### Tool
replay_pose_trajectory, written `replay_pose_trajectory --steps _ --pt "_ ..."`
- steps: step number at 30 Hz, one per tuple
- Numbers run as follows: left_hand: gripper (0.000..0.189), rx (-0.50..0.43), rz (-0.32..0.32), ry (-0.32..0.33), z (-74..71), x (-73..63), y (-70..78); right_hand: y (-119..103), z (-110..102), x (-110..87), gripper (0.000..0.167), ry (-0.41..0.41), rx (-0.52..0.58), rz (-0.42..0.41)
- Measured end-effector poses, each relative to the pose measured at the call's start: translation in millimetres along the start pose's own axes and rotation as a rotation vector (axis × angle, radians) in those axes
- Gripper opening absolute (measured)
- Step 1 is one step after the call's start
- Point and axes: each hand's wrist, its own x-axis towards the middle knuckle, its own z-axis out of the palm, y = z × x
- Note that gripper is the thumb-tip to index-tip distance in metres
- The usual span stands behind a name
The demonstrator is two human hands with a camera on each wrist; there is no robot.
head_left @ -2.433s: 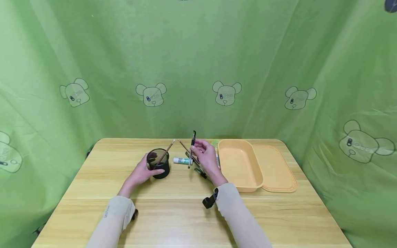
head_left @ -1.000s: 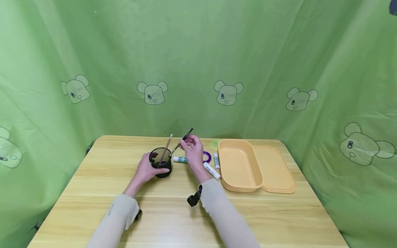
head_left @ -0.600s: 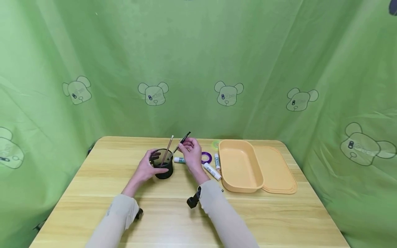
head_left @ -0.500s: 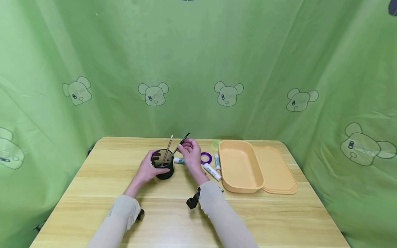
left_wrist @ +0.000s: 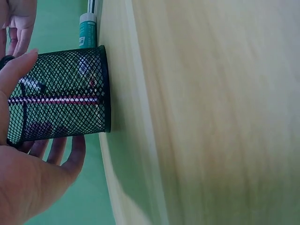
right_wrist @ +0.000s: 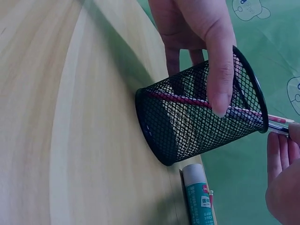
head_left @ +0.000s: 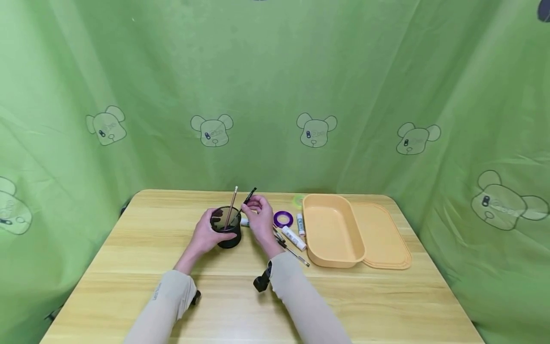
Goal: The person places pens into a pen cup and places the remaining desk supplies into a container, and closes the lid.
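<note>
My left hand [head_left: 205, 234] grips a black mesh pen cup [head_left: 231, 240], fingers behind it and thumb across the near side. In the right wrist view the cup [right_wrist: 187, 126] has its base at the tabletop. A pencil [head_left: 232, 204] with a white eraser end leans inside it. Between thumb and fingers, my right hand [head_left: 260, 222] pinches a black-and-clear pen [head_left: 250, 194] at a slant, its lower end inside the cup's rim. A teal-and-white glue stick [right_wrist: 199, 199] lies beside the cup, partly behind my right hand in the head view.
Right of my hands lie a purple tape roll [head_left: 276, 220], two more glue sticks, one large [head_left: 294, 238] and one small [head_left: 300, 225], and loose pens [head_left: 297, 255]. An orange-yellow box [head_left: 335, 263] stands beyond, beside its flat lid [head_left: 388, 243]. Green curtain [head_left: 266, 162] surrounds the table.
My right hand has carried the pen leftward from above the loose items, tilted it and lowered it into the cup. Pens on the table have come into sight. My left hand keeps holding the cup.
</note>
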Motion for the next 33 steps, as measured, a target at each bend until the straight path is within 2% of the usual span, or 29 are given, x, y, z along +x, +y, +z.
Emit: replay_pose_trajectory --steps 9,21,33 --pt "0.095 0.009 -0.031 0.001 -1.5 -0.8 3.0 5 7 -0.8 0.032 -0.038 0.006 -0.021" --pt "0.093 0.013 -0.021 -0.006 -1.2 -2.0 0.8 8 10 -4.3 0.030 -0.061 -0.058 0.006" --pt "0.094 0.011 -0.015 -0.012 -0.5 -0.3 -2.8 11 12 -6.2 0.025 -0.057 -0.063 0.024"
